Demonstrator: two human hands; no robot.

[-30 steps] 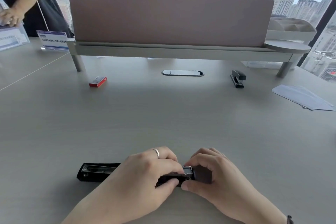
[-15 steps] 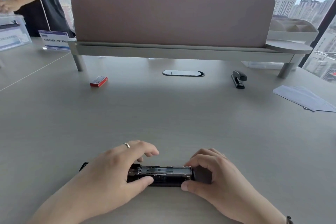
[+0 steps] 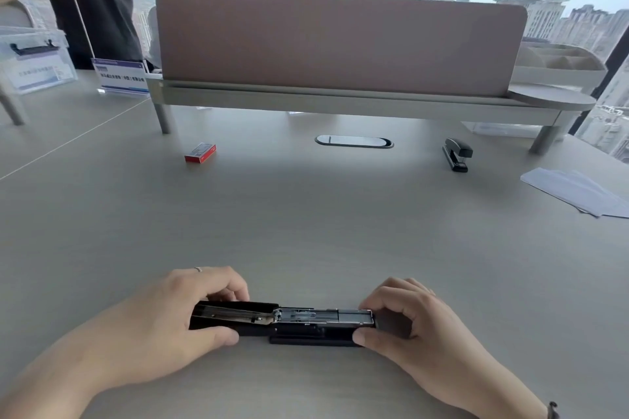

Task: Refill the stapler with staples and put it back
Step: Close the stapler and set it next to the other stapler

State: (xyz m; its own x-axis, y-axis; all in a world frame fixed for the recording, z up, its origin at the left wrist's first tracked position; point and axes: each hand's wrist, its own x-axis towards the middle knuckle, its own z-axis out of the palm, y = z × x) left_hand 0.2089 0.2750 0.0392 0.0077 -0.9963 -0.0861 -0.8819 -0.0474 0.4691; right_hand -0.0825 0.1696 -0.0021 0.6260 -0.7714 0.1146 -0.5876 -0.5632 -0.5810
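Far left: a clear plastic box point(image 3: 34, 59) w/ a black handle, a small blue-and-white sign point(image 3: 121, 76) beside it, and a second person in a dark top point(image 3: 97, 0) standing behind, only torso & arm in view. A thin cord hangs down in front of them.

Near edge of the desk point(image 3: 306, 221), left of centre: left hand point(image 3: 163, 320), ring on one finger, clamped on the lid end of the open stapler point(image 3: 282, 320), thumb on the near side, fingers curled over the far side. Stapler lies flat along the near edge, swung open end to end: black lid to the left w/ its metal spring rail showing, staple channel to the right, facing up. Looks like a strip sits in the channel, but can't tell for sure. Right hand point(image 3: 418, 326) grips the other end, thumb pressed to the near side, fingers bent over the top.

Far side, left to right: red staple box point(image 3: 200, 153) on the desk, well apart from the hands; pinkish divider panel point(image 3: 340, 44) on a grey raised shelf; oval cable port point(image 3: 354, 141) mid-desk; a second black stapler point(image 3: 456, 155), closed, right of the port; white tray organiser point(image 3: 558, 68) on the shelf's right end; loose white sheets point(image 3: 578, 192) at far right. Windows & city blocks behind.
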